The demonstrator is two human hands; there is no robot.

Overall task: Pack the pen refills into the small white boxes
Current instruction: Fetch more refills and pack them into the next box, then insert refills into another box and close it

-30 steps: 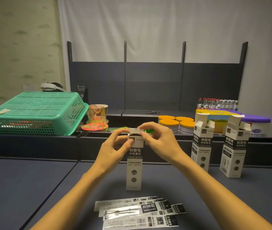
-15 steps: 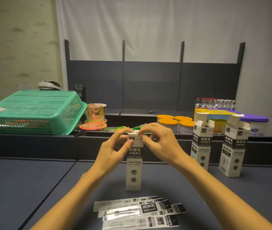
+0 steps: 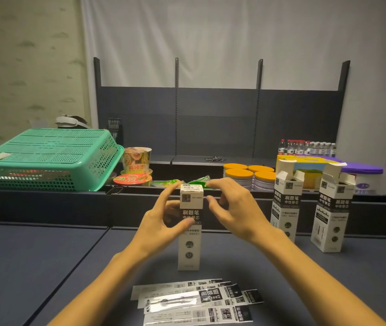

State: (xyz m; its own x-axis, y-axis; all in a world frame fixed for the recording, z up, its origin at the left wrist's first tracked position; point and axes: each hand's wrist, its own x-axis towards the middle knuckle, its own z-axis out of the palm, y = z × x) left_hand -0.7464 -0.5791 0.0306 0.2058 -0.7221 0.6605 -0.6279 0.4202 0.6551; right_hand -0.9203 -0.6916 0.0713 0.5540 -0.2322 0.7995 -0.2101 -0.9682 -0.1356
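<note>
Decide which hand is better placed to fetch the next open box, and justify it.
Right. The right hand is nearer both open boxes, which stand on its side; the left hand is beside the closed box.
</note>
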